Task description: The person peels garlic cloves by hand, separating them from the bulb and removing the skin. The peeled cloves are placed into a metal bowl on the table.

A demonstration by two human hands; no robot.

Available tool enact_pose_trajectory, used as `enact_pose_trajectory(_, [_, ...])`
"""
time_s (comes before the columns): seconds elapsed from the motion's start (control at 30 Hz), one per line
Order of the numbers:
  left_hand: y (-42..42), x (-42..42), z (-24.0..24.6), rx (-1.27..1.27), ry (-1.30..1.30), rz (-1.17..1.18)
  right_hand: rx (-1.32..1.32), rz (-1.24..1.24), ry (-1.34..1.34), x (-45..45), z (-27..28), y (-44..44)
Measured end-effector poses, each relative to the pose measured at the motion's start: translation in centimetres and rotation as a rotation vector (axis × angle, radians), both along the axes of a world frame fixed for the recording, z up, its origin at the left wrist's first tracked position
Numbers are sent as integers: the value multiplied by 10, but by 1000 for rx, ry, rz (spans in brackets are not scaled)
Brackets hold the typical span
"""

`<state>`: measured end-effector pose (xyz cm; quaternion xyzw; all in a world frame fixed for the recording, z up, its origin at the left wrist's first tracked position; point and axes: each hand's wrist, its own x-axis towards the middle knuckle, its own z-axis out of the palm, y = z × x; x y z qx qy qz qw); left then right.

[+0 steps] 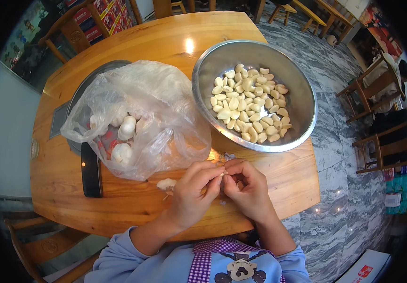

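Observation:
Between the fingertips of my left hand (196, 191) and my right hand (247, 187) is a small garlic clove (222, 174), mostly hidden by the fingers. Both hands meet over the near part of the table. Part of a garlic bulb (167, 184) lies on the wood just left of my left hand. Beyond the right hand stands a steel basin (297, 106) with many peeled garlic cloves (249, 100) in its bottom. A clear plastic bag (168, 95) holding whole garlic bulbs (127, 128) lies slumped and open to the left of the basin.
The wooden table (129, 212) bears a black phone (91, 173) at the left and bits of garlic skin (229, 156) near my hands. A round metal tray (101, 69) shows behind the bag. Wooden chairs (72, 35) stand around, and a person (383, 79) sits far right.

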<state>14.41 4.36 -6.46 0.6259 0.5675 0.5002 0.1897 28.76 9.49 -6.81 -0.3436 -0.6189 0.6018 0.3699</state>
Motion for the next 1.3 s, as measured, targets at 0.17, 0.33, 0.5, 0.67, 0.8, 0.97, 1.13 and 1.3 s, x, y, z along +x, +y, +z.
enact_pose_trajectory(0.17, [0, -1, -1, -12, -8, -12, 33, 16, -37, 2, 0, 0])
enact_pose_trajectory(0.33, [0, 1, 1, -108, -188, -51, 120, 4, -97, 1, 2, 3])
enact_pose_trajectory(0.5, [-4, 6, -2, -397, -940, -138, -171, -27, 123, 1, 6, -1])
enact_pose_trajectory(0.67, [0, 4, -8, -280, -651, -74, -94, -15, 41, 2, 6, 1])
enact_pose_trajectory(0.8, [0, -1, -4, -120, -148, -36, -80, -2, 0, 3, 5, 2])
enact_pose_trajectory(0.97, [0, -2, 1, -99, -82, -28, -63, -25, -20, 3, 5, 0])
enact_pose_trajectory(1.13, [0, -1, 0, -185, -334, -78, -46, -32, -47, 3, 6, 1])
enact_pose_trajectory(1.3, [1, -6, 0, -323, -694, -230, -40, -31, -98, 4, 8, 0])
